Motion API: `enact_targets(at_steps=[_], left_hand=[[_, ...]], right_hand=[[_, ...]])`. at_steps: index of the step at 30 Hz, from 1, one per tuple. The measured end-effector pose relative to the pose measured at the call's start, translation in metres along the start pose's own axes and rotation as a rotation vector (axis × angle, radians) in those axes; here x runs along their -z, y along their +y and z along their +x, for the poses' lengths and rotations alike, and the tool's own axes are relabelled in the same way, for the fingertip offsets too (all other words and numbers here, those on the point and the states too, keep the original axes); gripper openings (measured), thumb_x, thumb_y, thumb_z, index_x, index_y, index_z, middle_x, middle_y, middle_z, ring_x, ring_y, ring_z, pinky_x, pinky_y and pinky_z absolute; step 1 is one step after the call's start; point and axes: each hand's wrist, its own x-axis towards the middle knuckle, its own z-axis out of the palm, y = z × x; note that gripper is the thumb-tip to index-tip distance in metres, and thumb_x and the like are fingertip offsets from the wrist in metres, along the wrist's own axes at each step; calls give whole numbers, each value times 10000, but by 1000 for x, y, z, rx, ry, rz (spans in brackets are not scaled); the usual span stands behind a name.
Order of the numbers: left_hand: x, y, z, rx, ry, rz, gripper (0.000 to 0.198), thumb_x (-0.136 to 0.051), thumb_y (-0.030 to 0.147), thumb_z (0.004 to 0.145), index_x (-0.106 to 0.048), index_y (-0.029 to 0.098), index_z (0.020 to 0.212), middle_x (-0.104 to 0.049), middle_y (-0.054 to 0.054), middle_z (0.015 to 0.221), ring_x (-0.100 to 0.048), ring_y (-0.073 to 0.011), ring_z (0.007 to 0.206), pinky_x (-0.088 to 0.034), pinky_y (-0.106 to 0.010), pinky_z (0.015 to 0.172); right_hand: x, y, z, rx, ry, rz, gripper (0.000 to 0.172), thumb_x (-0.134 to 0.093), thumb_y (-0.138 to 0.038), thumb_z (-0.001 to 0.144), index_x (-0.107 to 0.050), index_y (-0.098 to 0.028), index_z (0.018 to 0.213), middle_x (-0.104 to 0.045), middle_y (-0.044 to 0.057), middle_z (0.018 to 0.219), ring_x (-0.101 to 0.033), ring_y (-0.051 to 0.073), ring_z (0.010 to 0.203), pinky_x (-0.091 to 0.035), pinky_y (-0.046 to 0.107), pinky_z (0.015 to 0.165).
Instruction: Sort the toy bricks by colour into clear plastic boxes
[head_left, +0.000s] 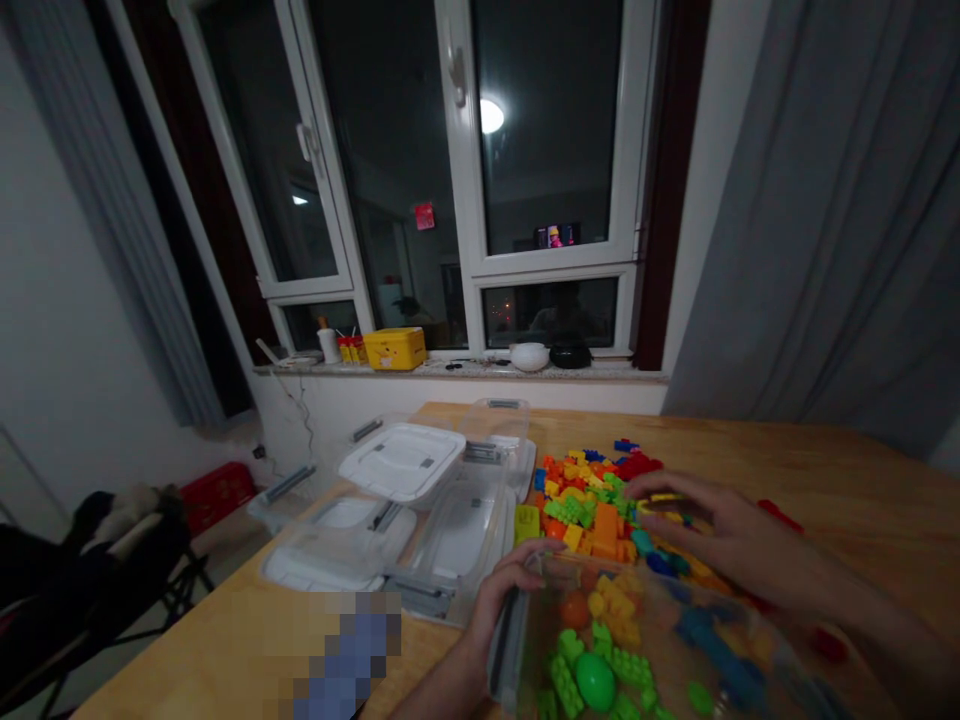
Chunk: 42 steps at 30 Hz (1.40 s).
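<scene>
My left hand grips the side of a clear plastic bin at the near edge of the wooden table. Inside the bin lie green, yellow and blue toy building bricks, with a green egg-shaped piece and an orange ball. My right hand hangs just above a heap of loose bricks, its fingers curled around what looks like a yellow brick. That brick is partly hidden by my fingers.
Open clear boxes with white lids stand left of the heap. A pixelated patch covers part of the table's near left. A few red bricks lie to the right. Beyond the table's far edge is a windowsill holding a yellow box.
</scene>
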Motion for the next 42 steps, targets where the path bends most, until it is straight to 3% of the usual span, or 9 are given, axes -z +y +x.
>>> enact_targets(at_steps=[5,9,14,21,29,36,42], left_hand=[[2,0,1,8,0,-11,323,-691,246,664,-792,209,969,-746,-78,1258,-575,-362,1341,-319,-420,1191],[3,0,-1,-21,8,14,305,-691,241,665,-787,210,953,-742,-87,1252,-559,-367,1355,-321,-429,1184],[-2,1,1,-12,11,19,344,-675,250,659,-789,187,978,-728,-102,1259,-582,-370,1303,-336,-434,1162],[6,-4,2,-17,-12,-19,271,-678,221,662,-783,210,911,-742,-79,1251,-538,-360,1371,-316,-413,1179],[6,-3,1,-6,11,18,321,-646,228,667,-790,199,952,-708,-78,1343,-496,-369,1420,-295,-410,1200],[17,-8,1,-35,-1,16,240,-671,225,659,-771,212,876,-720,-71,1308,-501,-364,1416,-287,-409,1203],[12,-5,3,11,-42,4,364,-658,237,678,-783,212,1019,-721,-71,1310,-525,-366,1390,-301,-421,1192]], right_hand=[[-3,86,37,8,360,-68,417,-528,-504,973,-637,-223,1262,-717,147,1381,-662,322,1296,-477,520,1183],[-15,148,52,-40,416,-143,474,-466,-455,966,-612,-167,1313,-673,223,1438,-668,358,1300,-515,544,1148],[-26,188,54,-72,409,-214,481,-458,-436,917,-672,-141,1232,-727,262,1335,-670,403,1282,-478,588,1172],[-36,204,53,-70,313,-279,466,-455,-424,916,-694,-174,1228,-751,210,1339,-700,339,1263,-521,497,1153],[-35,201,49,-93,244,-315,516,-426,-404,925,-706,-85,1219,-746,286,1304,-704,371,1230,-517,504,1126],[-35,208,48,-130,205,-328,334,-437,-332,928,-749,-217,950,-839,151,1035,-786,297,971,-611,405,898],[-41,224,52,-149,190,-352,357,-518,-279,851,-800,-178,1045,-818,203,1211,-767,321,1124,-578,426,1029]])
